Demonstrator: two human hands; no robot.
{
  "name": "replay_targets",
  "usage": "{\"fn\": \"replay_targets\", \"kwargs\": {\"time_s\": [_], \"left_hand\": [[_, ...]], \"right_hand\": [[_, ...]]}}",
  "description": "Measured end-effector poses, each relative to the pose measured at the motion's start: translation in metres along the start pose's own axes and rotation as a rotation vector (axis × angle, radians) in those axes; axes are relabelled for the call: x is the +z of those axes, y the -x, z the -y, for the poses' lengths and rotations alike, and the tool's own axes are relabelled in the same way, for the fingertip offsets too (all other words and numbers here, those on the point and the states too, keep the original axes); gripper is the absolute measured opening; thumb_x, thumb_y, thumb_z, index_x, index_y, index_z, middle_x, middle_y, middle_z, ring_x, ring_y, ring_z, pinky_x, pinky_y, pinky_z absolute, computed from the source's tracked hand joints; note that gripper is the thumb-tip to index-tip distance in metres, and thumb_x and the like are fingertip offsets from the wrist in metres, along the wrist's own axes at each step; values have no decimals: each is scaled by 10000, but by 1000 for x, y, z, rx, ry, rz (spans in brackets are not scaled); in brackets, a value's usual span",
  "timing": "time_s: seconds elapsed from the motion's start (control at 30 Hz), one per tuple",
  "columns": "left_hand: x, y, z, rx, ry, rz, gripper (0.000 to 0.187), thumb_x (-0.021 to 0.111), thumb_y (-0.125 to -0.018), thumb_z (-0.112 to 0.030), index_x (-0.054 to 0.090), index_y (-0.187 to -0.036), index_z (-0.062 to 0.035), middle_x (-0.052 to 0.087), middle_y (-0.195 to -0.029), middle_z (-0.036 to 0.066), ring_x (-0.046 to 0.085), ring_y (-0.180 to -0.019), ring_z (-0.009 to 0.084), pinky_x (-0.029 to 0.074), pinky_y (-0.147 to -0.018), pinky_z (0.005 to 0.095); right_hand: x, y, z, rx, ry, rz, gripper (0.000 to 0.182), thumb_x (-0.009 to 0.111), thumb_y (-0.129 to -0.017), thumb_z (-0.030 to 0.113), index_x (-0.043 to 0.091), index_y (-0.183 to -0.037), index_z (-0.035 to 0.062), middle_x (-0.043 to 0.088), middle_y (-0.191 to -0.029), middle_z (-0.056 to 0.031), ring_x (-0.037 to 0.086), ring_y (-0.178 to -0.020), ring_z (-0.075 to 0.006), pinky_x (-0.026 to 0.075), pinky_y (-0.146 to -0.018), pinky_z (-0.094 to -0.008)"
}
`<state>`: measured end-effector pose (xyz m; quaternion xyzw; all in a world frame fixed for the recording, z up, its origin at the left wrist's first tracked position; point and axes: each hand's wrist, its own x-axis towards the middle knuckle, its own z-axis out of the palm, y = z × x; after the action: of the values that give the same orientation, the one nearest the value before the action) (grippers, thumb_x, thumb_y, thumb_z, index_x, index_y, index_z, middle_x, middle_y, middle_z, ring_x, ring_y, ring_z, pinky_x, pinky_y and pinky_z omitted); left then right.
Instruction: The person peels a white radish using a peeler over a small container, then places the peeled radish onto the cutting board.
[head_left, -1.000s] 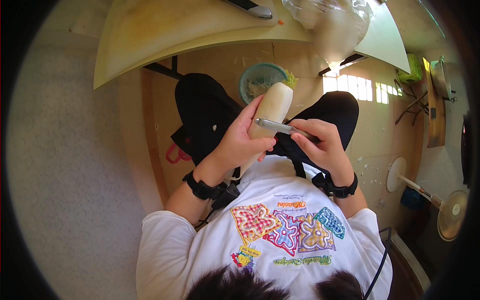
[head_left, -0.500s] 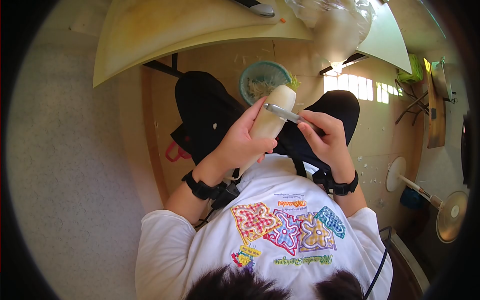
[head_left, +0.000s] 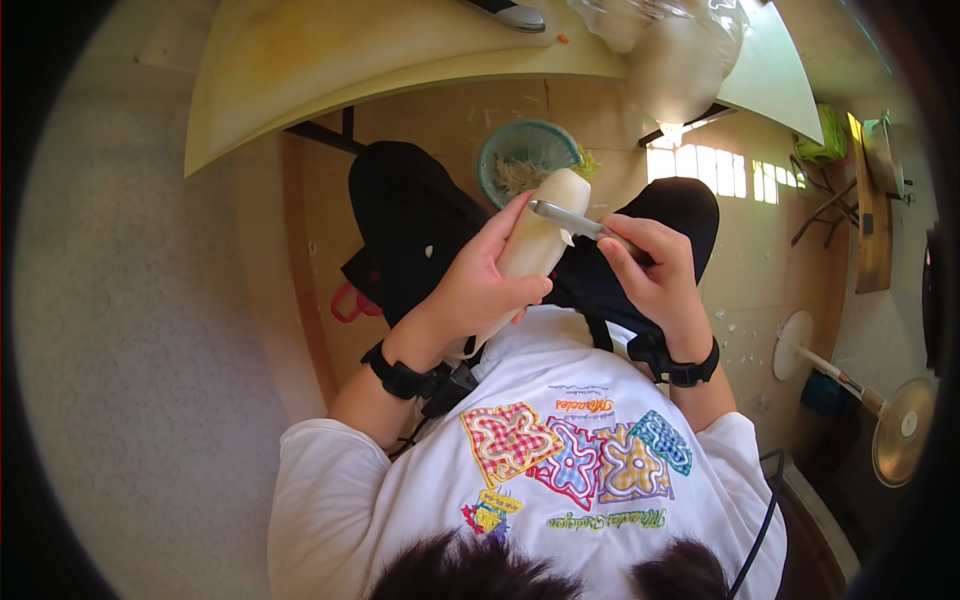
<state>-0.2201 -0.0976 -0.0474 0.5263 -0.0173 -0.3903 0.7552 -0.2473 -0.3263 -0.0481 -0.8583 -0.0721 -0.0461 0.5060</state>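
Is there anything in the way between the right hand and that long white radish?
The peeler, held in the right hand, reaches across the white radish, with a small pale strip beside it. Nothing else visible stands between them.

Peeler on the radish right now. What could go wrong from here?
Cut: the peeler sits close to the fingertips of the left hand, so a slip might nick them.

Drop: the white radish appears held by that hand alone, above the lap; if damp, it could slide.

Mess: the loose peel may miss the basin; a white scrap lies on the dark trousers.
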Motion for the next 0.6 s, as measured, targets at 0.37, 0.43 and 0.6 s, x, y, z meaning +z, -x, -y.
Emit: {"fn": "replay_targets", "kwargs": {"time_s": [0.37, 0.43, 0.6], "left_hand": [[1, 6, -3, -30, -106, 58, 932, 657, -761, 30, 180, -1556, -68, 550, -1255, 88, 584, -716, 65, 492, -524, 216], [0, 4, -1, 0, -101, 60, 928, 651, -757, 34, 185, -1554, -66, 547, -1259, 90, 584, -719, 67, 493, -525, 216], [1, 5, -4, -4, -77, 49, 924, 649, -749, 38, 199, -1550, -62, 536, -1275, 95, 586, -740, 69, 495, -528, 216]], "right_hand": [[-19, -1, -20, 185, -88, -37, 174, 698, -912, 118, 692, -1001, -32, 545, -663, 7, 423, -592, -47, 334, -525, -222], [-18, -3, -20, 201, -109, -47, 178, 693, -918, 123, 690, -999, -36, 521, -660, 25, 398, -595, -35, 311, -521, -215], [-13, -1, -29, 210, -123, -87, 187, 680, -934, 136, 682, -998, -40, 493, -665, 66, 373, -606, -15, 285, -525, -199]]}}
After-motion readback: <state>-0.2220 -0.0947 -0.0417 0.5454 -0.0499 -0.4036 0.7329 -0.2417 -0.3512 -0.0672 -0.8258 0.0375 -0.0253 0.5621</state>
